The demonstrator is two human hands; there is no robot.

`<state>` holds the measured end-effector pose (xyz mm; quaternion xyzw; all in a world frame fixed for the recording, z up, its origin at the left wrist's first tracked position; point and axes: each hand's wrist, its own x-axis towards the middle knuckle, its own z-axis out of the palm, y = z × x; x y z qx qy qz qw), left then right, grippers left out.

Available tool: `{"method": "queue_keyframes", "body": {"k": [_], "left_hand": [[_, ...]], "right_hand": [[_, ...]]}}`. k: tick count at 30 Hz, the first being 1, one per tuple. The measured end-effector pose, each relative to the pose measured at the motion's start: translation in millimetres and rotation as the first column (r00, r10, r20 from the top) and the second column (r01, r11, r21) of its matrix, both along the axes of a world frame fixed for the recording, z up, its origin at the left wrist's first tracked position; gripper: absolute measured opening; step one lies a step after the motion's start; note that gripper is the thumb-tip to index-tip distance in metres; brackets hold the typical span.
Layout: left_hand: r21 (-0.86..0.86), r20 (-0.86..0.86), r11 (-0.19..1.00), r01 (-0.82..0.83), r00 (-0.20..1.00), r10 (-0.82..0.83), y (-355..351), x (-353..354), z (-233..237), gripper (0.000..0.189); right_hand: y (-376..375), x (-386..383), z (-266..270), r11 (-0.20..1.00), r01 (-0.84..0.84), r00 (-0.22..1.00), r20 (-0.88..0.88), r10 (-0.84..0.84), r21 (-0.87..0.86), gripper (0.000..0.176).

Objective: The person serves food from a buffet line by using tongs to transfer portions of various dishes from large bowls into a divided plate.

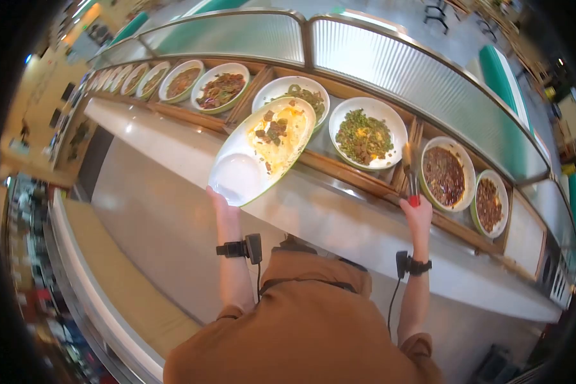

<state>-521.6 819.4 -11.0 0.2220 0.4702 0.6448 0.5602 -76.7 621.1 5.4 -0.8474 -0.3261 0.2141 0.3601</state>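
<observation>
While left hand holds plate, right hand grips tongs.

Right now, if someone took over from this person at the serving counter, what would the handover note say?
Left hand: grips the near rim of the white oval plate, held tilted above the pale counter.
Right hand: closed on the red-ended metal tongs, which lie between the white bowl of chopped greens and the white bowl of dark brown food.
Done: yellow food with dark pieces covers the plate's far half.
Left: the plate's near half is bare. Whether the tongs carry any food cannot be told.
</observation>
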Motion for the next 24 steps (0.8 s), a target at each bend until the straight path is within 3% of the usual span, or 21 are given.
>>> {"method": "queue_keyframes", "body": {"k": [4, 8, 12, 17, 24], "left_hand": [[-0.008, 0.131, 0.987, 0.160, 0.979, -0.157, 26, -19, -4, 0.062], [-0.119, 0.145, 0.976, 0.180, 0.976, -0.163, 61, -28, -1, 0.062], [-0.220, 0.186, 0.956, 0.194, 0.970, -0.155, 85, -36, -1, 0.061], [-0.212, 0.234, 0.934, 0.287, 0.943, -0.237, 92, -47, -18, 0.062], [-0.231, 0.199, 0.935, 0.270, 0.954, -0.226, 90, -46, -16, 0.062]], "right_hand": [[33, -35, 5, 0.998, 0.053, 0.998, 0.022, -0.053, -0.021, 0.037], [52, -54, 9, 0.996, 0.075, 0.995, 0.069, -0.072, -0.046, 0.038], [59, -56, 32, 0.975, 0.104, 0.993, 0.068, -0.093, -0.195, 0.037], [66, -31, 54, 0.910, 0.102, 0.929, 0.367, 0.057, -0.401, 0.033], [99, -9, 77, 0.808, 0.058, 0.753, 0.557, 0.349, -0.586, 0.029]]}}
